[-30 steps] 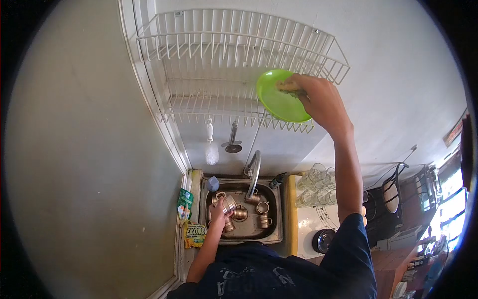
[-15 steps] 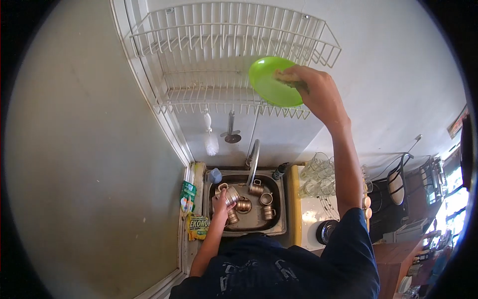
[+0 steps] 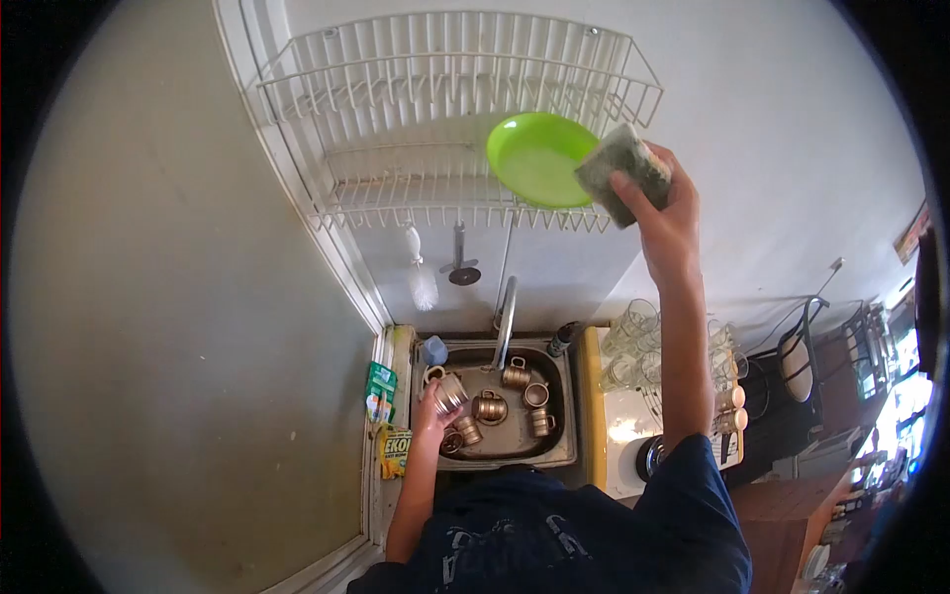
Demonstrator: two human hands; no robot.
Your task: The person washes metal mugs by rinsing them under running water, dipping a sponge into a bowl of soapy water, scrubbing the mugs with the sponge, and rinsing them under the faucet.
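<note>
Raised beside the wall rack, my right hand [image 3: 675,213] grips a sponge [image 3: 625,173] whose dark green, rough side faces me. Just left of the sponge, partly behind it, a bright green plate [image 3: 539,163] leans in the lower tier of the rack. Down at the left side of the sink, my left hand [image 3: 430,414] is closed around a metallic, ribbed mug [image 3: 450,394]. Several similar mugs, one of them a bronze-toned mug [image 3: 489,406], lie or stand on the sink bottom near it.
The white wire rack [image 3: 396,193] hangs above the sink [image 3: 534,457] and its curved faucet [image 3: 508,312]. A white brush [image 3: 423,287] hangs below the rack. Drinking glasses [image 3: 633,342] stand on the right counter; a yellow packet [image 3: 395,452] lies on the left ledge.
My right hand has moved right, off the green plate, and turned so the sponge's green side shows. The plate stays in the rack. My left hand keeps hold of the mug.
</note>
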